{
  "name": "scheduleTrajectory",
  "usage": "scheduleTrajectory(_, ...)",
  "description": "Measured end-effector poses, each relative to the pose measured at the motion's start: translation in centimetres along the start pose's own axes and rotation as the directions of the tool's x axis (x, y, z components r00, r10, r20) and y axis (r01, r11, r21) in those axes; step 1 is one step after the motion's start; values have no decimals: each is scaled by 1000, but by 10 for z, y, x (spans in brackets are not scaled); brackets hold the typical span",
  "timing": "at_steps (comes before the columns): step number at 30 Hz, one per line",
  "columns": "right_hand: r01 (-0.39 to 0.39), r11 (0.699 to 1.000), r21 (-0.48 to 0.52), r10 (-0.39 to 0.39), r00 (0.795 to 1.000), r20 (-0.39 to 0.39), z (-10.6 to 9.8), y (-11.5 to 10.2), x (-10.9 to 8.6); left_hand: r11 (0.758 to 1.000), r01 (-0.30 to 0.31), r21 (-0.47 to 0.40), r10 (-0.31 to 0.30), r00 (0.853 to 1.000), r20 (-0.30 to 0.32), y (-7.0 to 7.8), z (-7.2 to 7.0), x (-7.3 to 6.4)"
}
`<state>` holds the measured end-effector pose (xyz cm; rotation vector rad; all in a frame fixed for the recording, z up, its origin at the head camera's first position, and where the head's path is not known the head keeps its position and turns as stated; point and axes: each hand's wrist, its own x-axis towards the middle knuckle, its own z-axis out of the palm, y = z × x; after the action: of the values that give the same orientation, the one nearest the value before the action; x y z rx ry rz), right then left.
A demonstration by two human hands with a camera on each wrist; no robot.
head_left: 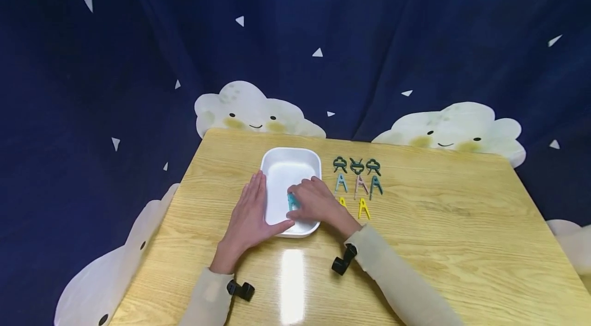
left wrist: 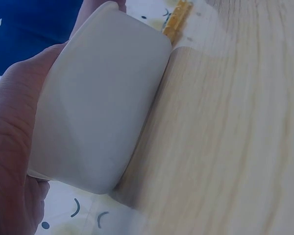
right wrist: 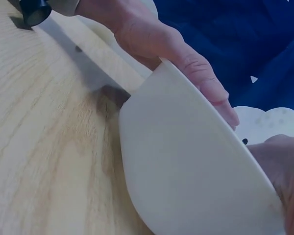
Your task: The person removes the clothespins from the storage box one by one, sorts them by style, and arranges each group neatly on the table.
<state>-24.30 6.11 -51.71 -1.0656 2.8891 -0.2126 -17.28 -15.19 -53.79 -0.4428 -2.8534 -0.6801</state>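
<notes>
A white tray (head_left: 276, 161) with raised sides rests on the wooden table. My left hand (head_left: 247, 213) lies against its left side, fingers straight along the outside and thumb stretched across the front rim. Reaching over the tray's right side, my right hand (head_left: 316, 203) pinches a teal clothespin (head_left: 293, 202) low inside. The left wrist view has the left palm (left wrist: 14, 112) pressed to the tray's outer wall (left wrist: 98, 98). From the right wrist, the tray wall (right wrist: 186, 156) hides the clothespin, and the left thumb (right wrist: 206, 81) shows along the rim.
Right of the tray lie rows of clips: dark green cloud-shaped clips (head_left: 357, 167), a light blue clothespin (head_left: 340, 183), a pink clothespin (head_left: 360, 186), a dark teal clothespin (head_left: 376, 186) and yellow clothespins (head_left: 363, 208). A dark blue curtain (head_left: 295, 7) hangs behind the table (head_left: 461, 244).
</notes>
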Motion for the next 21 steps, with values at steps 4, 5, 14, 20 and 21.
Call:
scheduleTrajectory(4,-30,1000,9,30,1000,0,0,-3,0,1000,0,0,0,1000,6,0,0,0)
scheduleTrajectory(5,-31,1000,4,31,1000,-5,-1,-3,0,1000,3,1,-3,1000,10,0,0,0)
scheduleTrajectory(14,-51,998,-45,47,996,-80,2,-5,-1,1000,0,-8,0,1000,-13,-1,1,-1)
scheduleTrajectory(20,-55,996,-76,45,991,-125,2,-5,-4,1000,0,-5,0,1000,-7,0,1,-1)
scheduleTrajectory(21,-52,995,-81,41,991,-127,2,-5,-4,1000,0,-6,0,1000,-6,0,1,-2)
